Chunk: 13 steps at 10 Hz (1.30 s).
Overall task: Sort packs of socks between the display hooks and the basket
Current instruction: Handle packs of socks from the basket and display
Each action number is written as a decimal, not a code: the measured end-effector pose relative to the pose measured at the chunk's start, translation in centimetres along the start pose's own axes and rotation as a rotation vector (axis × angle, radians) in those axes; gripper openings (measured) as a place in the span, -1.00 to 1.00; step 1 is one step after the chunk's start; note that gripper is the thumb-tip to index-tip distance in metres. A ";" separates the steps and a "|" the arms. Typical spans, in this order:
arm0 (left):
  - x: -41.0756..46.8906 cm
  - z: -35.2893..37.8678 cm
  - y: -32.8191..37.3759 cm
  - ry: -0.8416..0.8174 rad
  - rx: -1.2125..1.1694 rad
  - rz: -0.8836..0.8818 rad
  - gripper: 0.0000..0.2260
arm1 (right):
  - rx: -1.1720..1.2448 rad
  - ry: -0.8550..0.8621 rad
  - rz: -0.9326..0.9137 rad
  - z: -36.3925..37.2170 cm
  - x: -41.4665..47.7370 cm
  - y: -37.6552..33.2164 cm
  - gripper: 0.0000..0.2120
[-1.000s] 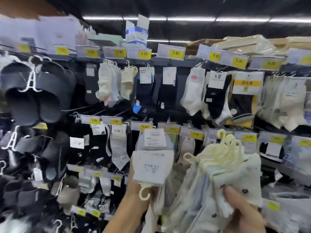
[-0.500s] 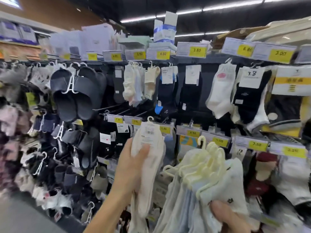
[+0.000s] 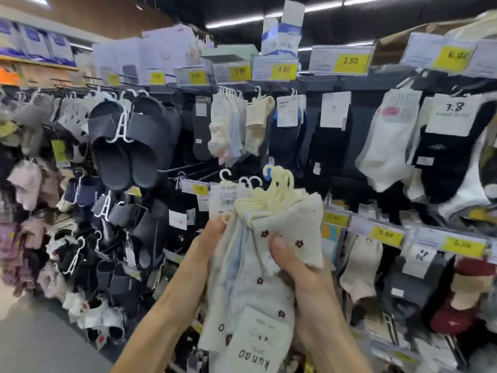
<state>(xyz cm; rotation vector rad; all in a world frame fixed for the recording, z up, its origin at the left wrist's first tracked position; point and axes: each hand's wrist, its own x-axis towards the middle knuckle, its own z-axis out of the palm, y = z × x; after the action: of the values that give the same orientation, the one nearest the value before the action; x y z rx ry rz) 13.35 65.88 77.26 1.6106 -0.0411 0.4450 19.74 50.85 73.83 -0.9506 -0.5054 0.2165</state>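
**Soft sock bundle being held at the rack**

The bundle of sock packs (image 3: 258, 265) is being held before the display hooks (image 3: 185, 167). It is being pinched by the thumb of the right hand (image 3: 304, 286) and gripped at its edge by the left hand (image 3: 212, 235), whose fingers are being hidden. Being judged light and floppy, it is best taken near the cream hangers (image 3: 277, 195). Its card label (image 3: 255, 343) is being read, upside down, as roughly "kunao"; price tags (image 3: 349, 61) are being read as 3.80 and 4.50.

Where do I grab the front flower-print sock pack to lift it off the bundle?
Probably by the cream hanger hook of the flower-print sock pack, pinched from above with the left hand: the hooks stand free, fanned above the bundle, while the right hand pins the soft body.
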 end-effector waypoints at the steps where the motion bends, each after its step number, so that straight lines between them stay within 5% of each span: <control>1: 3.9 -2.3 -2.1 -0.152 -0.026 0.123 -0.31 | -0.152 -0.014 -0.157 2.3 3.7 1.8 -0.38; 3: 13.9 -8.0 -5.4 -0.049 -0.373 0.311 -0.49 | -0.450 -0.074 -0.270 7.0 12.2 4.9 -0.52; 4: 18.2 -11.6 -6.9 -0.083 -0.482 0.240 -0.54 | -0.642 -0.083 -0.236 9.0 16.2 5.6 -0.62; 5: 21.7 -14.6 -7.8 -0.094 -0.492 0.256 -0.58 | -0.918 0.105 -0.333 10.0 19.7 5.3 -0.45; 6: 24.7 -15.8 -7.3 -0.137 -0.336 0.308 -0.57 | -1.071 0.177 -0.615 10.9 22.4 4.2 -0.38; 8: 28.1 -16.5 -6.8 -0.309 -0.370 0.327 -0.53 | -1.030 0.155 -0.695 11.7 26.1 3.6 -0.64; 9: 30.4 -16.7 -6.9 -0.427 -0.370 0.290 -0.70 | -0.958 0.201 -0.688 11.5 26.8 4.1 -0.67; 10: 32.0 -16.8 -6.7 -0.426 -0.421 0.304 -0.67 | -0.962 0.217 -0.686 11.4 27.3 4.5 -0.65; 11: 32.0 -16.8 -7.0 -0.402 -0.471 0.208 -0.27 | -1.029 0.170 -0.642 11.4 28.0 4.4 -0.65; 12: 32.1 -16.7 -8.2 -0.390 -0.533 0.173 -0.19 | -0.952 0.109 -0.583 11.2 28.6 4.2 -0.76; 13: 33.2 -16.7 -9.0 -0.498 -0.662 0.086 -0.43 | -0.852 0.063 -0.564 10.7 29.1 4.1 -0.81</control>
<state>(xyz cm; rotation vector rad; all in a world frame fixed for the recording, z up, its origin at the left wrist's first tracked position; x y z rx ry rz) 42.20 90.80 79.25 1.0293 -0.5770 0.0636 39.61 72.36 84.77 -1.5797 -0.8076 -0.5859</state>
